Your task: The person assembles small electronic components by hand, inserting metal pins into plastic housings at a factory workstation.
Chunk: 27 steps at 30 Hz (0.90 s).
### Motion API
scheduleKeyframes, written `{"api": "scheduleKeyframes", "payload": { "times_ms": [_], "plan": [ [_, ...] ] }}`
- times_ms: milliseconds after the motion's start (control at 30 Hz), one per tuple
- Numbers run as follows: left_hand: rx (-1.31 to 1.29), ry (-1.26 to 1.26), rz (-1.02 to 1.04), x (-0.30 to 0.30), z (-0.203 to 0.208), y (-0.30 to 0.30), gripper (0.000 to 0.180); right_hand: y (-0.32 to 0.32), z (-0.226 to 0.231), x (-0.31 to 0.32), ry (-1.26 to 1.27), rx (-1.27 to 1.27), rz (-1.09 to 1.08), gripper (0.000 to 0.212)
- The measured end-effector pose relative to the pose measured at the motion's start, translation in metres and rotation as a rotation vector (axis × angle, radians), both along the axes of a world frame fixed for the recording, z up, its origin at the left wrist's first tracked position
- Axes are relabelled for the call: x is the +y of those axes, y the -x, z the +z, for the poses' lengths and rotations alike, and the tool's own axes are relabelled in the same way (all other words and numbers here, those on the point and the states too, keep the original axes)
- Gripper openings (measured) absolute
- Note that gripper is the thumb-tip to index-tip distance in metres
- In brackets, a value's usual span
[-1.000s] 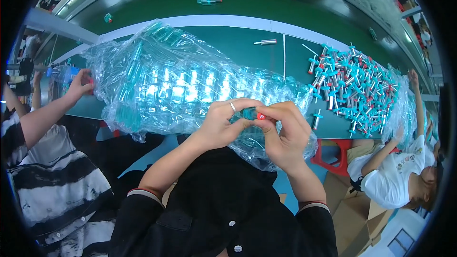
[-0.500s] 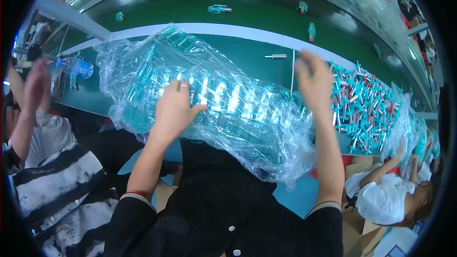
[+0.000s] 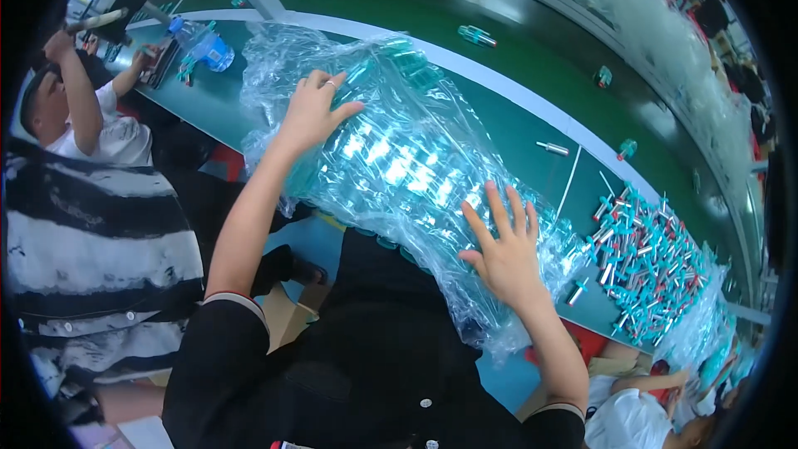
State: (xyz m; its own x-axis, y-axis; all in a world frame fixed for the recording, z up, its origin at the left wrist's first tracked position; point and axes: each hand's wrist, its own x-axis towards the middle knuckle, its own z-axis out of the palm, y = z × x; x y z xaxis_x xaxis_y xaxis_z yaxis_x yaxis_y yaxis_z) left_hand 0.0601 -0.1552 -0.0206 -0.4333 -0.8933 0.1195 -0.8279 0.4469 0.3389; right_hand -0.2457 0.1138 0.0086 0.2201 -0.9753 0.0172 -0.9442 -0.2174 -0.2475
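- My left grip point(image 3: 312, 112), a ring on one finger, rests on the clear plastic bag point(image 3: 407, 154) toward its far left part. The thumb stands well apart from the loosely bent fingers; nothing is clasped.
- My right grip point(image 3: 509, 262) is released too: fingers fanned out, palm down, over the right part of the same bag. How firmly it presses, I cannot tell.
- The bag lies between my two grips on the green tabletop point(image 3: 212, 104), crossing it at a slant, and its loose film hangs over the near edge toward my lap. Through the film I see rows of see-through teal pieces.
- Toward the right end of the tabletop, just beyond the bag, is a heap of small parts point(image 3: 652, 262) in teal and silver with red bits.
- One loose part point(image 3: 577, 291) lies near the near edge, between the bag and the heap.
- A single silver cylinder point(image 3: 553, 149) lies near the far edge, just beside a white line point(image 3: 570, 179) across the tabletop.
- Toward the left end, a clear bottle point(image 3: 208, 46) with a blue label leans beside the bag.
- Past the far edge runs a dark green belt point(image 3: 540, 41), carrying a teal piece point(image 3: 477, 36) and others spaced well apart.
- On my left sits a person in a striped black-and-white garment point(image 3: 100, 241).
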Motion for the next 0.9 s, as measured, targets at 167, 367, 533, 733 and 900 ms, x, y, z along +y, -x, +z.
{"api": "scheduleKeyframes", "payload": {
  "times_ms": [167, 367, 533, 733, 900],
  "plan": [
    [0.112, -0.247, -0.131, -0.032, 0.017, -0.022, 0.056, -0.005, -0.001, -0.004, 0.026, 0.023, -0.008, 0.067],
    [0.651, -0.368, 0.271, -0.047, -0.013, -0.037, 0.039, -0.005, -0.003, 0.001, 0.026, 0.041, -0.022, 0.064],
    [1.23, -0.287, 0.563, -0.042, -0.014, -0.068, 0.032, -0.002, -0.006, 0.004, 0.024, 0.046, -0.036, 0.062],
    [0.035, -0.071, 0.096, -0.024, 0.013, -0.021, 0.048, -0.006, -0.004, 0.002, -0.013, 0.046, -0.04, 0.061],
    [0.165, -0.424, -0.034, -0.075, -0.003, -0.042, 0.046, -0.006, -0.003, -0.002, -0.02, 0.044, -0.052, 0.062]
  ]
}}
